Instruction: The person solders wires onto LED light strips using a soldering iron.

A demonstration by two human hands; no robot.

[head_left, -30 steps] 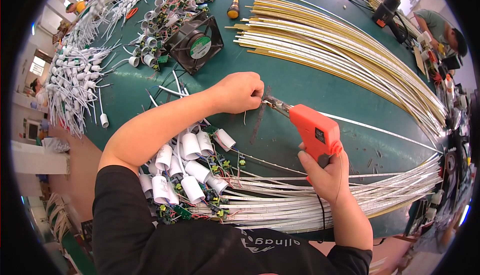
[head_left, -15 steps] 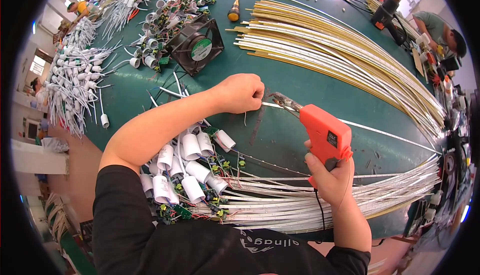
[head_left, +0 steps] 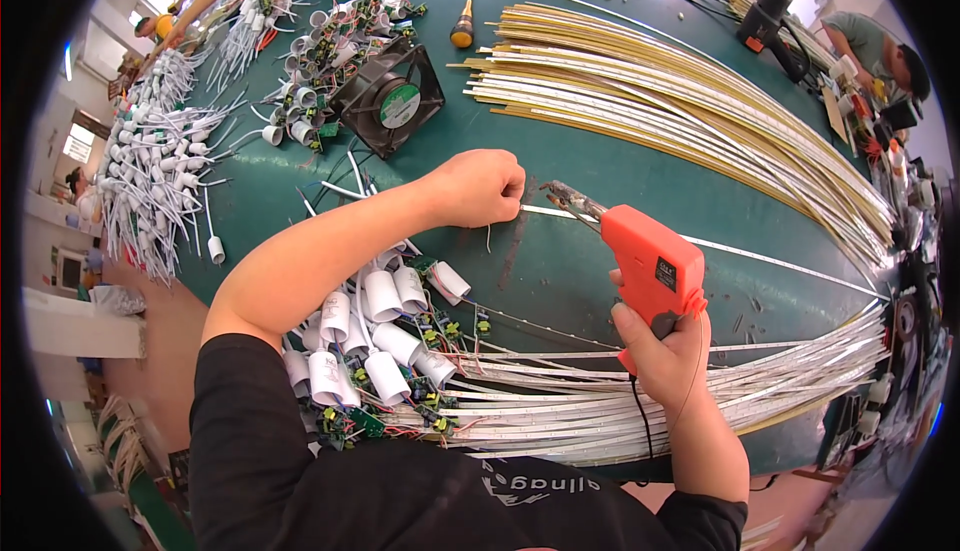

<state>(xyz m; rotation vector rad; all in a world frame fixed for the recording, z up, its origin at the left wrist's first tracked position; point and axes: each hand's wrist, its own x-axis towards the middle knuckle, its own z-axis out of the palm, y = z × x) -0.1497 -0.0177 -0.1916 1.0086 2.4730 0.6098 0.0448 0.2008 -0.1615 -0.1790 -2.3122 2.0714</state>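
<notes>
My right hand (head_left: 655,346) is wrapped round the grip of a red soldering gun (head_left: 652,256), and a black cord hangs below it. The gun's dark tip is just above a narrow white LED strip (head_left: 775,266), close to the strip's left end. At that end, my left hand (head_left: 485,188) is closed with the strip between its fingers; a thin wire dangles beneath the fist. Whatever else the fingers may hold is hidden. Under my left forearm lie white cylindrical caps (head_left: 385,296) with green circuit boards (head_left: 365,423), wired to a bundle of LED strips (head_left: 640,401).
Beyond my left hand stands a black fan (head_left: 390,101), beside more caps and boards. White corded caps (head_left: 155,171) are heaped at left. A screwdriver (head_left: 463,26) and yellow-white strips (head_left: 650,101) lie at the far side. A co-worker (head_left: 880,56) bends over the right end.
A co-worker's arm has come in at the upper left, over the corded caps. The whole view has shifted slightly; my hands, the soldering gun and the strip keep nearly the same places.
</notes>
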